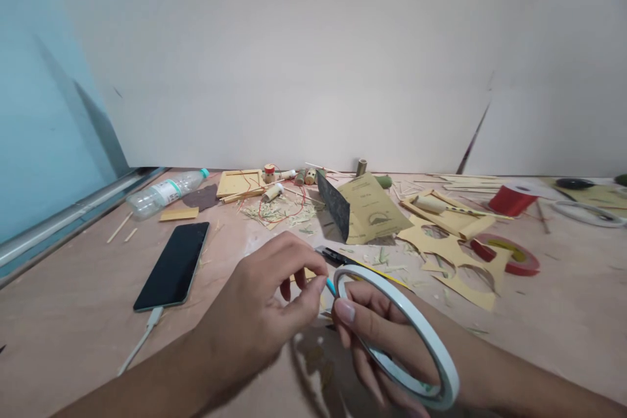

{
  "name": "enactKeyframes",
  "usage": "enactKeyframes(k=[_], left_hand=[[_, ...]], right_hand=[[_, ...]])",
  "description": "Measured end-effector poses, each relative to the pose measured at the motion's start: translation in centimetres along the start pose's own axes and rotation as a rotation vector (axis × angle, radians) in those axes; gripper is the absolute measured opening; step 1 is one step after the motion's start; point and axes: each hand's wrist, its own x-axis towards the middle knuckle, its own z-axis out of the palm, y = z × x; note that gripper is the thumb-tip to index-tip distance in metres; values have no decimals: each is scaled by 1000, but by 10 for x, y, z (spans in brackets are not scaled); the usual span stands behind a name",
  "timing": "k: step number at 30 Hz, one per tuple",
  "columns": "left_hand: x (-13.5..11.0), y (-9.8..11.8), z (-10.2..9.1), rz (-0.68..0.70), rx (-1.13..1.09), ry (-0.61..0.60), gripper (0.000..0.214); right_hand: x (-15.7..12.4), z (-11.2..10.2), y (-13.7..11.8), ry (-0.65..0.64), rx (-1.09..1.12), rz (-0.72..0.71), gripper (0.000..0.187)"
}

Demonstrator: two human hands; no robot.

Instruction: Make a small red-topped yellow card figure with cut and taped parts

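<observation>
My right hand [377,333] grips a roll of white tape [426,333], thumb on the near side of the ring and fingers through and behind it. At the roll's left edge, the thumb and forefinger of my left hand [279,287] pinch a short blue tab [331,286], which looks like the tape's loose end. Both hands are above the table, close together. Just behind them lies a black and yellow utility knife [343,257], partly covered by the roll. My right hand's lower fingers are partly hidden behind the ring.
To the left lie a phone [174,264] with a white cable [142,339] and a plastic bottle [169,192]. Sandpaper [372,209], wood shavings [284,209], a cut-out sheet [453,255], red tape [522,258] and a red ribbon spool [512,201] lie farther back, before a white board [313,72].
</observation>
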Motion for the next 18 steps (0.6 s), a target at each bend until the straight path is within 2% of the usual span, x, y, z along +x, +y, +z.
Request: enactKeyframes(k=[4,7,11,15,18], left_hand=[[2,-1,-3,-92,33,116,17],[2,-2,-6,-189,-3,149,29],[-1,0,-6,-279,-262,39,27],[-2,3,-6,-408,-472,-168,37],[1,1,-6,-483,-506,-226,30]], right_hand=[[-1,0,-1,84,-77,-10,55],[-5,0,-4,242,-268,-161,49],[-11,-3,-11,417,-687,-400,41],[-11,-9,-14,517,-820,-400,39],[-10,-13,-14,566,-845,-389,37]])
